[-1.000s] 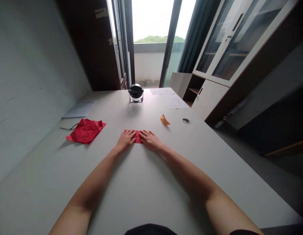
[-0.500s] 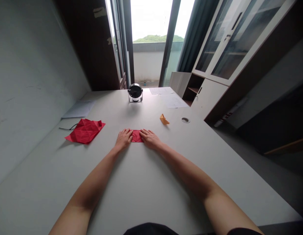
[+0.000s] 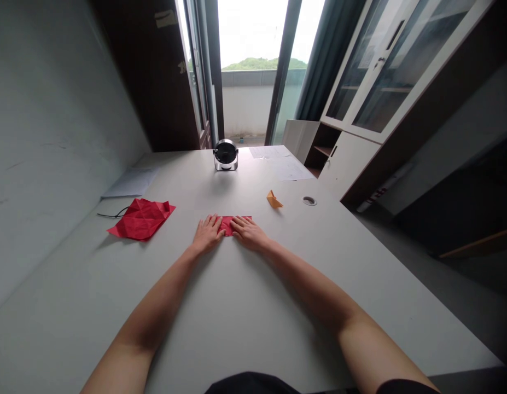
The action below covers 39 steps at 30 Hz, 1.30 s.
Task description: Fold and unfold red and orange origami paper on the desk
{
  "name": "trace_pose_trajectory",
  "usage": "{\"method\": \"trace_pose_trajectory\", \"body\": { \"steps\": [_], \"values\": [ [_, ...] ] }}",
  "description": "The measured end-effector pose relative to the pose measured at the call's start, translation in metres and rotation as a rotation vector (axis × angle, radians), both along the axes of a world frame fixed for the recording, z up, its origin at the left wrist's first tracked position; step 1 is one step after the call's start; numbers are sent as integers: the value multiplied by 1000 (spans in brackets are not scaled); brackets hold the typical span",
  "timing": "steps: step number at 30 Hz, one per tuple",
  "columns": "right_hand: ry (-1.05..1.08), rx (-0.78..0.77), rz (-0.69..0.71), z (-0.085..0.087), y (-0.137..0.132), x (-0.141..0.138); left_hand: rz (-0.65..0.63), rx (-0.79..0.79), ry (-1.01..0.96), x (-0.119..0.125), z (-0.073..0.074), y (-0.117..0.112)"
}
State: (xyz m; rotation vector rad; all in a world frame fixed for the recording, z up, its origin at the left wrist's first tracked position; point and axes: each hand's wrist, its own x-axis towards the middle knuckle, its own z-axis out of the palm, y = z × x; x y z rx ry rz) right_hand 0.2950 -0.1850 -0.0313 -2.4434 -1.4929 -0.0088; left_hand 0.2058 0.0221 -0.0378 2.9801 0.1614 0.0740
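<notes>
A small folded red paper [image 3: 229, 223] lies flat on the white table [image 3: 237, 306], straight ahead. My left hand [image 3: 207, 235] rests on its left end with the fingers stretched out flat. My right hand [image 3: 247, 233] lies on its right part, fingers also flat and pressing down. Only the middle and the far right corner of the paper show between and beyond the hands.
A creased red sheet [image 3: 141, 219] lies at the left beside a black cable [image 3: 110, 214] and white papers [image 3: 131, 182]. A small orange folded paper [image 3: 273, 200] and a cable hole [image 3: 309, 201] are at the right. A round fan [image 3: 226, 155] stands at the back.
Both hands have shifted a little along the red paper, and its far right corner now shows beyond my right hand. The view has drifted slightly.
</notes>
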Motion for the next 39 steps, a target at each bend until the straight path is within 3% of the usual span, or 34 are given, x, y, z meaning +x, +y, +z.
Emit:
{"method": "trace_pose_trajectory", "body": {
  "steps": [3, 7, 9, 19, 27, 39],
  "values": [
    [-9, -15, -44, 0, -3, 4, -55, 15, -38, -1, 2, -1],
    [-8, -16, -46, 0, -5, 7, -252, -7, -22, -2, 3, -3],
    [-3, -14, -39, 0, -5, 7, -290, -25, 6, -2, 3, -4],
    [-19, 24, -207, -4, -6, 10, -221, -47, 45, 1, -1, -1],
    [-22, 47, -50, 4, -8, 5, -184, -42, 49, 0, 2, 0],
    [-6, 37, -188, -1, -6, 7, 12, -27, 54, 1, 0, 21]
  ]
}}
